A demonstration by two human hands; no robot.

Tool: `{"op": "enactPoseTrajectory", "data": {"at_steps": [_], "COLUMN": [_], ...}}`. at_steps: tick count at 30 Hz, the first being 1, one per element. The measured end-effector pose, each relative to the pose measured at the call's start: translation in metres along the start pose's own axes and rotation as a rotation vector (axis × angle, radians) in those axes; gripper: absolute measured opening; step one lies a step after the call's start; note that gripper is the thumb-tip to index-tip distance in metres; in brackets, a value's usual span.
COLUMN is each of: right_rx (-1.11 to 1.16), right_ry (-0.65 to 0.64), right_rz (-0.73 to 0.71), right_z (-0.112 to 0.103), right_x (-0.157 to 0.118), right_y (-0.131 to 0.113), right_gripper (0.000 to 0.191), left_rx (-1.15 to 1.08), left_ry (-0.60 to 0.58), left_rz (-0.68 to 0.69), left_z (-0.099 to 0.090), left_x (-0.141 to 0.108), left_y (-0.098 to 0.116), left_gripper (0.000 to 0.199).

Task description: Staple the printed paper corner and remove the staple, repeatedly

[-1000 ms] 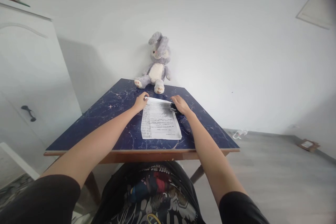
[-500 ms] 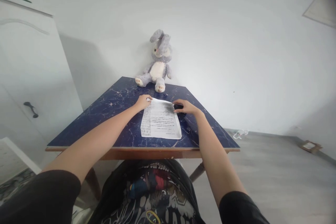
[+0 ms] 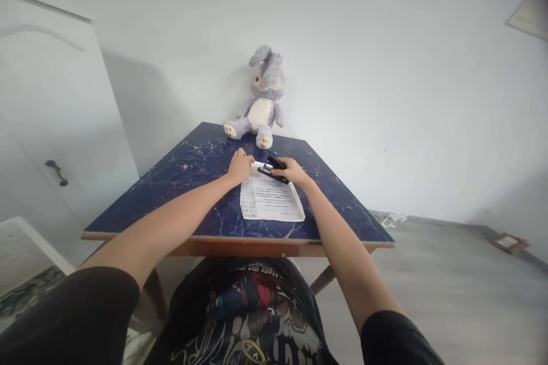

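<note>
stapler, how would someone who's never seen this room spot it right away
Find the dark blue table against the wall, then the white printed paper lying on it. At its far end, the right hand holds the stapler: a small hinged tool, its arms spread apart, black unlike the white paper and the grey plush rabbit beyond.

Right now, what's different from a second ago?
The right hand has brought the black stapler left, from the right edge of the printed paper over its far end, nearer the left hand. That hand stays by the paper's far left corner; the plush rabbit still sits on the table.
</note>
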State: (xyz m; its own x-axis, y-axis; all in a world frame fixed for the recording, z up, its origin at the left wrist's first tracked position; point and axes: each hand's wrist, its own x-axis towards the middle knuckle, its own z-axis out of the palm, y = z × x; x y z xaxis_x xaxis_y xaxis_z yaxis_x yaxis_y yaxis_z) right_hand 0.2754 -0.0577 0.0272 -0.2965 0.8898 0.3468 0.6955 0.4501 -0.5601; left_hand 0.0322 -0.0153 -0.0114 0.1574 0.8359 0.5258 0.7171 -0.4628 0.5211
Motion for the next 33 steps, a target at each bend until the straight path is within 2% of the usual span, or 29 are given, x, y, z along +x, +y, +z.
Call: {"op": "enactPoseTrajectory", "data": {"at_steps": [2,4,6,9,12,15,17,22,24,27,30,33], "right_rx": [0.019,0.178,0.423,0.672,0.754,0.744,0.638,0.099,-0.062,-0.336,-0.574,-0.682], "right_ry": [-0.084,-0.188,-0.322,-0.452,-0.47,-0.413,-0.352,-0.161,-0.071,0.018,0.044,0.033], "right_rz": [-0.033,-0.041,-0.004,0.081,0.109,0.068,-0.004,-0.097,-0.166,-0.352,-0.495,-0.542], "right_z": [0.014,0.017,0.011,-0.001,-0.005,0.001,0.008,0.025,0.026,0.024,0.025,0.028], "right_x": [0.003,0.001,-0.006,-0.017,-0.022,-0.02,-0.015,-0.003,-0.004,-0.007,-0.008,-0.007], "right_y": [-0.01,-0.01,-0.003,0.009,0.014,0.011,0.007,-0.004,-0.007,-0.013,-0.022,-0.031], "right_gripper": [0.041,0.05,0.06,0.071,0.078,0.075,0.07,0.048,0.045,0.054,0.053,0.049], "left_rx": [-0.18,-0.414,-0.587,-0.653,-0.646,-0.655,-0.658,-0.637,-0.733,-0.962,-1.117,-1.197], "left_ry": [0.048,-0.003,-0.081,-0.103,-0.108,-0.12,-0.131,-0.101,-0.07,-0.096,-0.187,-0.211], "left_rz": [-0.089,-0.21,-0.301,-0.325,-0.312,-0.306,-0.297,-0.31,-0.384,-0.547,-0.601,-0.599], "left_z": [-0.003,-0.002,0.003,0.013,0.018,0.016,0.013,0.005,0.003,-0.001,-0.005,-0.006], "left_x": [0.005,0.01,0.013,0.014,0.014,0.013,0.013,0.012,0.014,0.016,0.016,0.014], "left_y": [-0.001,-0.003,-0.005,-0.009,-0.011,-0.012,-0.011,-0.007,-0.005,-0.001,0.003,0.006], "left_gripper": [0.026,0.029,0.03,0.036,0.039,0.037,0.029,0.015,0.011,0.015,0.022,0.017]}}
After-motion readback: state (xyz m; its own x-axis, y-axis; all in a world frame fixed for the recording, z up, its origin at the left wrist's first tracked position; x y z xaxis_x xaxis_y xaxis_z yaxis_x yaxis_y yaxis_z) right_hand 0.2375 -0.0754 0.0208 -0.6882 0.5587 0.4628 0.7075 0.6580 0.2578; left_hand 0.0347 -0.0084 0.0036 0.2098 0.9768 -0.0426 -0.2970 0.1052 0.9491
